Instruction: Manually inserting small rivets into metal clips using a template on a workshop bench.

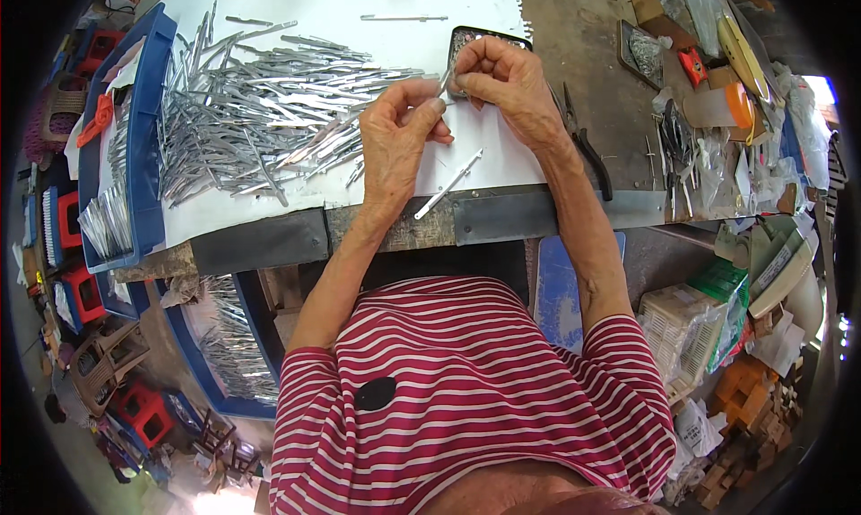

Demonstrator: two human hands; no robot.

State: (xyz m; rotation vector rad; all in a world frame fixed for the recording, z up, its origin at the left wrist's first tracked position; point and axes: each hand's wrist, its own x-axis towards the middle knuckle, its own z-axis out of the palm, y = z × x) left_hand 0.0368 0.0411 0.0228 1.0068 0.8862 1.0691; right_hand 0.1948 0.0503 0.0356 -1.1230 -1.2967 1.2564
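Note:
My left hand (399,143) and my right hand (509,89) meet above the white sheet (489,170) on the bench. Between their pinched fingertips is a thin silvery metal strip (444,82); its exact shape is partly hidden by the fingers. Just behind my right hand lies a black tray (525,41) of small parts. A large heap of similar metal strips (269,111) spreads to the left of my left hand. One separate strip (448,185) rests at the bench's front edge, and another strip (404,17) lies farther back.
Dark-handled pliers (594,161) lie right of my right forearm. A blue bin (148,147) stands at the bench's left end, and another blue bin (242,385) of strips sits below. Tools, plastic bags and an orange-lidded container (717,107) crowd the right side.

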